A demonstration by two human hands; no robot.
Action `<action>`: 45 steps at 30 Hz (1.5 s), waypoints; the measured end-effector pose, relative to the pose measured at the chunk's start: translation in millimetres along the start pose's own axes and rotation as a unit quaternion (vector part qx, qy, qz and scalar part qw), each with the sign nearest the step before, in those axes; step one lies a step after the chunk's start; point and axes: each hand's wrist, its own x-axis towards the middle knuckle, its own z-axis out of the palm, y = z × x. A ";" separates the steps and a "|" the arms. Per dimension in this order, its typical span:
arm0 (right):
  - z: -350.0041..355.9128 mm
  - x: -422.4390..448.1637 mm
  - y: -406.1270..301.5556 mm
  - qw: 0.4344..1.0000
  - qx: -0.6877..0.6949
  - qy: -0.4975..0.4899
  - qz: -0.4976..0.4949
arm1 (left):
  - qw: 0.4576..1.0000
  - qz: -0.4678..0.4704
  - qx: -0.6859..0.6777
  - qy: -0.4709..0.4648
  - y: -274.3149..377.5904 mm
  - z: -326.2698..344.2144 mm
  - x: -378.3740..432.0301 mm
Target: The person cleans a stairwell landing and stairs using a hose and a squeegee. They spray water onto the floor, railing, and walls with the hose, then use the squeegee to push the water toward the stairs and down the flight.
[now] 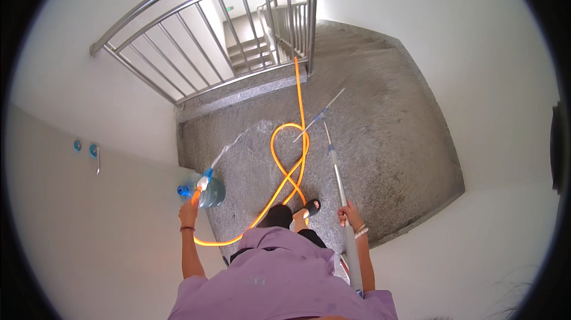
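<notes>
My left hand [188,214] grips an orange hose [252,226] just behind its blue-and-white nozzle [205,178]. A stream of water [228,147] leaves the nozzle and lands on the grey stone floor [379,141]. My right hand [351,215] is closed around the grey-and-silver pole [337,176] of a floor squeegee. Its thin crosswise head [320,115] lies ahead of me, one end over the hose. The hose crosses itself in a loop on the floor and passes by my sandalled foot [311,206].
A large water-cooler bottle [217,191] with a blue cap stands at the left wall, partly behind the nozzle. A steel railing [203,83] borders the stairwell ahead. Stairs [352,36] lead off at the front right. A door handle [97,161] is on the left.
</notes>
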 end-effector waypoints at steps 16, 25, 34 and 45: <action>-32.8 3.2 -159.9 0.978 -0.194 0.047 0.054 | 0.992 -0.126 0.004 -0.021 44.1 -9.8 94.8; -32.3 91.6 -192.6 0.991 -0.044 0.078 0.100 | 0.987 -0.162 -0.011 0.004 12.5 -36.3 192.1; -16.6 134.0 -233.6 0.984 -0.050 0.099 0.139 | 0.993 -0.045 0.008 -0.112 34.3 -23.5 288.3; 31.5 301.6 -235.2 0.975 0.155 0.037 0.152 | 0.988 0.091 -0.006 -0.122 180.6 48.8 326.1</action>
